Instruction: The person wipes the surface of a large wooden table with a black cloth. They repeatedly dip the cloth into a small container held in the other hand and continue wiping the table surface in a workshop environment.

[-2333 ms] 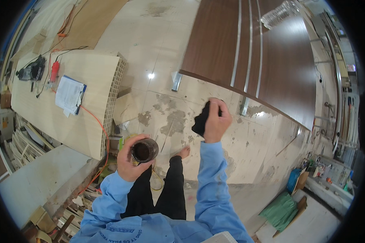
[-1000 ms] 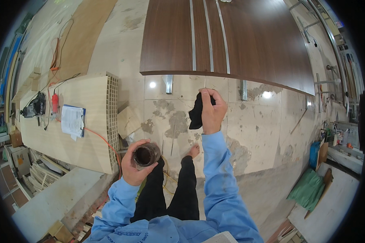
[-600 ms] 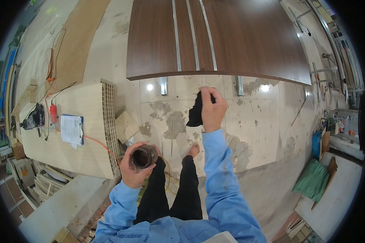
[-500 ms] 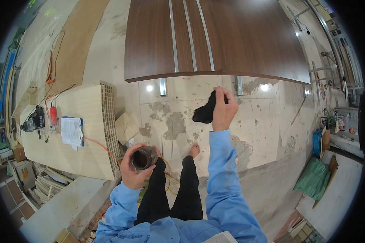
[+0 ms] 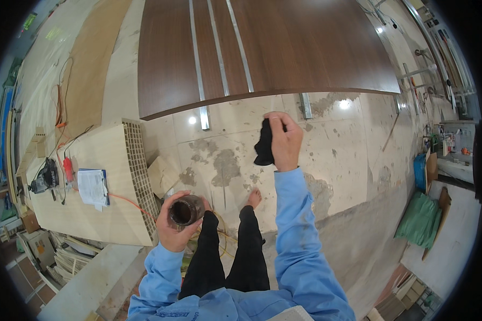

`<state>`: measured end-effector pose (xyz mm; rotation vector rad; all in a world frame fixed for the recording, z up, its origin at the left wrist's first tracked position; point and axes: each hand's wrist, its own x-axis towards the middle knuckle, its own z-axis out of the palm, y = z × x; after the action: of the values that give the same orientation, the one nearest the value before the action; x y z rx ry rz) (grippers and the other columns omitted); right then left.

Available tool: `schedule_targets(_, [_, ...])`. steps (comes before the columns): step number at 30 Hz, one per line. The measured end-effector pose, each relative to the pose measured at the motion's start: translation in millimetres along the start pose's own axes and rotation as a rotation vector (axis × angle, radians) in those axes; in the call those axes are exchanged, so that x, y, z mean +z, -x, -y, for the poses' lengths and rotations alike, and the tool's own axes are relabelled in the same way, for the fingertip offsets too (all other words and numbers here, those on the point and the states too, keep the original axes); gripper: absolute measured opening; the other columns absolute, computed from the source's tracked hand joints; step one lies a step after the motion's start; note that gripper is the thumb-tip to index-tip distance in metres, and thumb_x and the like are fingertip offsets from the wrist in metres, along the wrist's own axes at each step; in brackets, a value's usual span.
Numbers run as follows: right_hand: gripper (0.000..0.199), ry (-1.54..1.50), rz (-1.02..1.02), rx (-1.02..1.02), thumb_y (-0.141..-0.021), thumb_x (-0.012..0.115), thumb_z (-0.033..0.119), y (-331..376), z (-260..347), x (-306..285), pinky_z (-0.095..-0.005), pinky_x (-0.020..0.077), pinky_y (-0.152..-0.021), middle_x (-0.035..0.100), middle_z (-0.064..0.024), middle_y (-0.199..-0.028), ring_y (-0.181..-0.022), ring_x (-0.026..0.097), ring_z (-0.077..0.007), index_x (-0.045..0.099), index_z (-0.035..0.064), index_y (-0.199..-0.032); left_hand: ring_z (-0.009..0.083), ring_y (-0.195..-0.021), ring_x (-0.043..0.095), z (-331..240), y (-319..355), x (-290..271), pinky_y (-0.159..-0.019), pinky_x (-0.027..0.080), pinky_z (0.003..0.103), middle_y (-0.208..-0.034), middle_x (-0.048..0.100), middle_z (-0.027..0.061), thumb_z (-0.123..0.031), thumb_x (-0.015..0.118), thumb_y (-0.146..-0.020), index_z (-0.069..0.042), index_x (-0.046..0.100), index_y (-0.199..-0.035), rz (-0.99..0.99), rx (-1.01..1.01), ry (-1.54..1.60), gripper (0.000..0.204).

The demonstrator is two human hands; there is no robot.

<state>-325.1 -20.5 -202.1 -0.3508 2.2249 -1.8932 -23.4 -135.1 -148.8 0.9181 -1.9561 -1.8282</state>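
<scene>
My left hand (image 5: 172,233) is wrapped round a jar (image 5: 203,206) with a dark brown inside, its open mouth facing up. In my right hand (image 5: 287,143) a black cloth (image 5: 264,145) is pinched between thumb and fingers and hangs down on the left side. Beyond the cloth lies a dark brown wood-grain panel (image 5: 316,48) with several silvery strips (image 5: 217,48) running along it. The right hand is just short of the panel's near edge, apart from it. What is in the jar is too dark to make out.
A pale board stack (image 5: 118,192) at the left bears a clipboard with papers (image 5: 92,187), a black power tool (image 5: 45,176) and a red tool (image 5: 68,168). Metal supports (image 5: 306,107) stick out under the panel. Yellow and orange cords (image 5: 128,199) run nearby. A green sack (image 5: 419,219) lies at right.
My view has turned a little, so the panel sits further left and tilted. The black cloth now hangs more upright from my right hand. My left hand keeps its hold on the jar.
</scene>
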Motion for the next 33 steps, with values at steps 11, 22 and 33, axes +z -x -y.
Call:
schedule_targets(11, [0.02,-0.01,-0.089,0.036,-0.099,0.062,0.015,-25,-1,-48,-0.0251,0.0482,-0.072,0.068,-0.0016,-0.082,-0.078,0.06,-0.0094,0.073,-0.0009,-0.093,0.0247,-0.126,0.058,-4,-10,26,-0.109,0.045,0.038,-0.136,0.059,0.0172,0.004,0.079,-0.071,0.001,0.051,-0.137,0.03,0.019,-0.046,0.072])
schedule_targets(22, [0.018,0.11,-0.209,-0.023,-0.097,0.065,0.016,-58,-10,-115,-0.026,0.0489,-0.069,0.068,-0.0005,-0.078,-0.075,0.06,-0.0081,0.074,0.0007,-0.094,0.0256,-0.125,0.059,-9,-27,66,-0.108,0.047,0.038,-0.137,0.059,0.0172,0.001,0.083,-0.071,0.001,0.052,-0.136,0.078,0.041,-0.026,0.072])
schedule_targets(33, [0.023,0.127,-0.406,0.026,-0.095,0.062,0.019,-119,-33,-208,-0.0307,0.0515,-0.073,0.073,-0.0097,-0.08,-0.077,0.067,-0.0151,0.074,-0.0003,-0.091,0.0267,-0.126,0.057,-21,-39,109,-0.109,0.045,0.039,-0.138,0.057,0.0176,-0.003,0.08,-0.071,0.001,0.05,-0.138,0.12,0.03,-0.049,0.074])
